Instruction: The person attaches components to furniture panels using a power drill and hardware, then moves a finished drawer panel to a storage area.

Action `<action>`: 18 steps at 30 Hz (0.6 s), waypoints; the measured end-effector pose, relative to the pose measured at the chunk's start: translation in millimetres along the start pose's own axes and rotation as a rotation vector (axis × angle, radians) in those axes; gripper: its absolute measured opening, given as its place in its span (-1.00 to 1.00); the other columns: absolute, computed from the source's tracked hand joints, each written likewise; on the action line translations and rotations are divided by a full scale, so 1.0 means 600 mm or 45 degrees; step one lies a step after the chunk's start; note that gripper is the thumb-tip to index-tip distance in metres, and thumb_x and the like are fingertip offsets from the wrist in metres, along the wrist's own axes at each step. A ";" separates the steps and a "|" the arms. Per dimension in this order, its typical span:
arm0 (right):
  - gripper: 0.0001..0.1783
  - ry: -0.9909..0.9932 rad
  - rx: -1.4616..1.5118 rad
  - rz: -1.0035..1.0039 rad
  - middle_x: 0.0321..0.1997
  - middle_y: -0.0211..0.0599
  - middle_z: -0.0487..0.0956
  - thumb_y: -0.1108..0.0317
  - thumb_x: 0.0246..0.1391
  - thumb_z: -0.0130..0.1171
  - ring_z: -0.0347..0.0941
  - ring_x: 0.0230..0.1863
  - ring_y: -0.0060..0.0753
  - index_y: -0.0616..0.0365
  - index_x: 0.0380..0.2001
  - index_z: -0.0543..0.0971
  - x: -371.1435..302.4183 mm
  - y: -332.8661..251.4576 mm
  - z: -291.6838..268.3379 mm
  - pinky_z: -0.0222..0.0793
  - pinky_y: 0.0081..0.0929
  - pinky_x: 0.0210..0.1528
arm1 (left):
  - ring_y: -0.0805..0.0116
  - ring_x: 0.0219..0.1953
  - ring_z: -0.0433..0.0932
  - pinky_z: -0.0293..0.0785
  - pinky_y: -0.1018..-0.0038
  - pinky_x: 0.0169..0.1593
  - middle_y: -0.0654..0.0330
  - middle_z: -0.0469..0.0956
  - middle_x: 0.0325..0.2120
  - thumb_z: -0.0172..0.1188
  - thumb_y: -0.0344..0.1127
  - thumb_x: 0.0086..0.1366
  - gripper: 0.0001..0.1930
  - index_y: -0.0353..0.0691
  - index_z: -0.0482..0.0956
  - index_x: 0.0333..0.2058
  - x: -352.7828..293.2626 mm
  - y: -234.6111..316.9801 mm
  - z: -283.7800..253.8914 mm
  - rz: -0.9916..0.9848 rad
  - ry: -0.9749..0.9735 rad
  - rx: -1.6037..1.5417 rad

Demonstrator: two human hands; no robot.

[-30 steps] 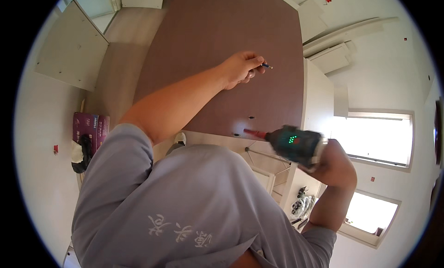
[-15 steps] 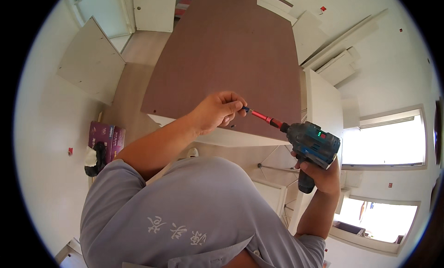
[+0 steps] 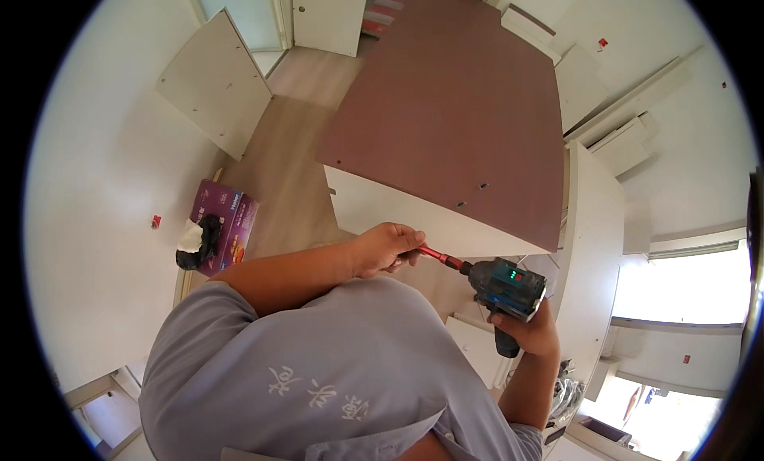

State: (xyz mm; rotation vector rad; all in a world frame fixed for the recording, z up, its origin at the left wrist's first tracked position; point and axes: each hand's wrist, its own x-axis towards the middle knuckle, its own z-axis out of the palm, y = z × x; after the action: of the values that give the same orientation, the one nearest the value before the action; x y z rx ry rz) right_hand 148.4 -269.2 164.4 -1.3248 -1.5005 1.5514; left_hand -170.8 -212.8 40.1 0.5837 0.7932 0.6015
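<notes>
My right hand (image 3: 525, 332) grips the handle of a dark, blue-marked cordless impact driver (image 3: 506, 284). A long red bit holder (image 3: 442, 258) sticks out of its chuck toward the left. The fingers of my left hand (image 3: 388, 250) are pinched together at the holder's tip and cover what is there. Both hands are in front of my body, at the near side of a large box-like piece with a brown panel (image 3: 454, 103) on top and a white side (image 3: 398, 210). Two small dark pieces (image 3: 483, 186) are on the panel close to its near edge.
A purple carton (image 3: 241, 222) stands on the floor at left, with a black-and-white item (image 3: 199, 242) on it. Behind it a pale board (image 3: 215, 87) leans on the wall. A long white panel (image 3: 593, 238) runs along the right. Several boards (image 3: 629, 143) rest farther right.
My view has shifted, so the brown panel sits farther right. Both hands and the driver have drawn nearer my body. The small dark blue piece in my left fingers is now hidden.
</notes>
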 end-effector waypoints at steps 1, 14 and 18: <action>-0.44 0.002 -0.001 0.021 -0.09 -0.33 0.69 0.61 -0.05 0.44 0.53 -0.15 -0.59 0.29 0.09 0.57 0.011 -0.013 0.017 0.51 -0.49 -0.11 | 0.57 -0.62 0.21 0.10 0.57 -0.55 0.27 0.48 -0.52 0.00 0.04 0.58 -0.57 -0.25 0.60 -0.14 -0.006 0.006 -0.014 -0.004 0.004 0.034; -0.56 0.029 -0.322 0.285 -0.14 -0.14 0.70 0.54 0.06 0.37 0.63 -0.20 -0.39 0.34 0.04 0.58 0.259 -0.156 0.284 0.62 -0.39 -0.22 | 0.54 -0.59 0.29 0.18 0.56 -0.58 0.27 0.44 -0.51 -0.08 -0.25 0.48 -0.75 -0.19 0.55 -0.11 -0.146 -0.044 -0.469 -0.068 0.477 -0.367; -0.62 0.005 -0.787 0.476 -0.23 -0.19 0.71 0.54 0.04 0.39 0.59 -0.34 -0.46 0.33 -0.03 0.61 0.297 -0.232 0.315 0.58 -0.43 -0.23 | 0.57 -0.51 0.32 0.23 0.59 -0.54 0.25 0.53 -0.36 -0.05 -0.26 0.53 -0.79 -0.16 0.51 -0.04 -0.190 -0.096 -0.560 -0.081 0.516 -0.441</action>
State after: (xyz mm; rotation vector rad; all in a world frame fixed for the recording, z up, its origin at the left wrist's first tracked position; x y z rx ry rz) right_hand -112.9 -149.0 228.8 -2.0489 -1.8990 1.3293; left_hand -482.6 -246.8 -135.5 0.1161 1.0535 0.7908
